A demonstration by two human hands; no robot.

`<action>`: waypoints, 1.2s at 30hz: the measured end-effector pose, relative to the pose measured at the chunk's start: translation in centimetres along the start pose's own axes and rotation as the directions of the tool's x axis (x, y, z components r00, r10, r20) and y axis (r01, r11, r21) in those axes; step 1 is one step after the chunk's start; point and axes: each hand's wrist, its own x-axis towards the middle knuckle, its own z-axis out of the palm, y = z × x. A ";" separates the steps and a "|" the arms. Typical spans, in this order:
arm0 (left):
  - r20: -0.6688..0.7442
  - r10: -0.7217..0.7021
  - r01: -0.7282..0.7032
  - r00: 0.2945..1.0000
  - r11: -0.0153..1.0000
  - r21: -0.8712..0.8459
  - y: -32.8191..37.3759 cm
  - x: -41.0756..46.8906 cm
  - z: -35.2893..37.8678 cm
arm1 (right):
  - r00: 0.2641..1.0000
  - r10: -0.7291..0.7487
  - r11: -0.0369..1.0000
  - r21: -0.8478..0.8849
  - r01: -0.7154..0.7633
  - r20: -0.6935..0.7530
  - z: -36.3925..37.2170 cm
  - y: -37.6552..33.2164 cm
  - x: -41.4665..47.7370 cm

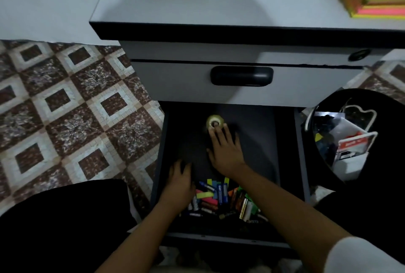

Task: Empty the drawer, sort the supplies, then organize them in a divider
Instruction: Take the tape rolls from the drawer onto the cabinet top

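Reaching deep into the open drawer [258, 141], the right hand [226, 152] spreads its fingers, forefinger tip in the core of a small pale-yellow tape roll [210, 119]. The left hand [180, 181] rests, fingers loosely spread, at the drawer's left wall beside heaped batteries [221, 193] and bright paper flags [205, 195].

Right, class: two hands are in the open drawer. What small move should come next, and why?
Probably the right hand should hook the tape roll and lift it out: a fingertip sits at its core, and it lies alone at the back of the drawer. The batteries and coloured flags by the left hand can follow.
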 end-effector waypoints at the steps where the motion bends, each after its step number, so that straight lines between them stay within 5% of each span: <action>1: 0.013 -0.001 0.001 1.000 1.000 0.015 0.0 -0.1 0.0 | 1.000 0.009 1.000 -0.005 -0.009 0.009 0.2 0.2 -0.9; 8: 0.001 -0.027 0.027 1.000 0.999 0.040 0.4 0.0 -0.6 | 0.998 0.057 0.994 -0.096 -0.059 -0.019 0.8 1.6 -4.9; 16: -0.084 0.052 -0.052 0.995 0.999 -0.006 3.1 3.4 -2.6 | 0.981 0.154 0.984 0.113 -0.141 -0.118 -1.2 1.8 -3.5; 27: -0.070 0.040 -0.048 0.997 0.991 -0.124 2.7 6.3 -2.7 | 0.969 0.233 0.966 0.133 -0.222 -0.077 -1.7 2.1 -1.7; 36: -0.150 0.036 -0.071 0.988 0.971 -0.229 1.9 4.6 -3.5 | 0.956 0.255 0.871 0.464 -0.162 -0.145 -2.3 1.4 -3.9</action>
